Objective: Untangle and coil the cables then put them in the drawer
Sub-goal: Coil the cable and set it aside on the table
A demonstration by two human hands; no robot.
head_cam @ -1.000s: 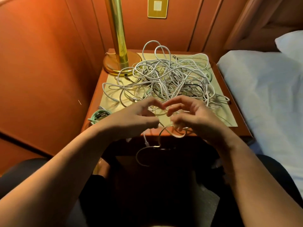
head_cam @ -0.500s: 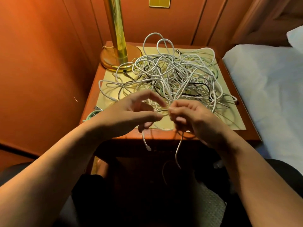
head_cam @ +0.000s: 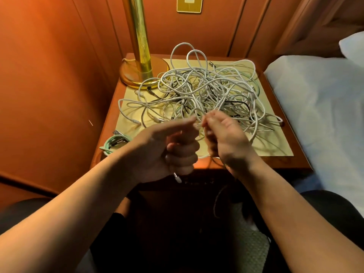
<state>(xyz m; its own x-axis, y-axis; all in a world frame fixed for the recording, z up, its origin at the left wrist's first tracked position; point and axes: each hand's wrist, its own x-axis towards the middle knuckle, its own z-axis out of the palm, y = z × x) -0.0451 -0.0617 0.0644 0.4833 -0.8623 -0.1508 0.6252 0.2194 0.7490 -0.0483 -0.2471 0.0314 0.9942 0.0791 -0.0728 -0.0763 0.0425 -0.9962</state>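
Head view: a tangled heap of white and black cables (head_cam: 204, 95) covers the counter (head_cam: 291, 160) centre, the left hand (head_cam: 167, 148) curled round one white cable (head_cam: 199, 126), plug dangling at 6 o'clock, the right hand (head_cam: 226, 138) pinching it, both raised higher than half a second ago

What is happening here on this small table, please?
A person is working on a big tangle of cables on a nightstand. The left hand grips a white cable, its plug hanging below the fingers, and the right hand pinches the same cable. One mint green cable lies coiled at the table's left edge. No open drawer is in view.
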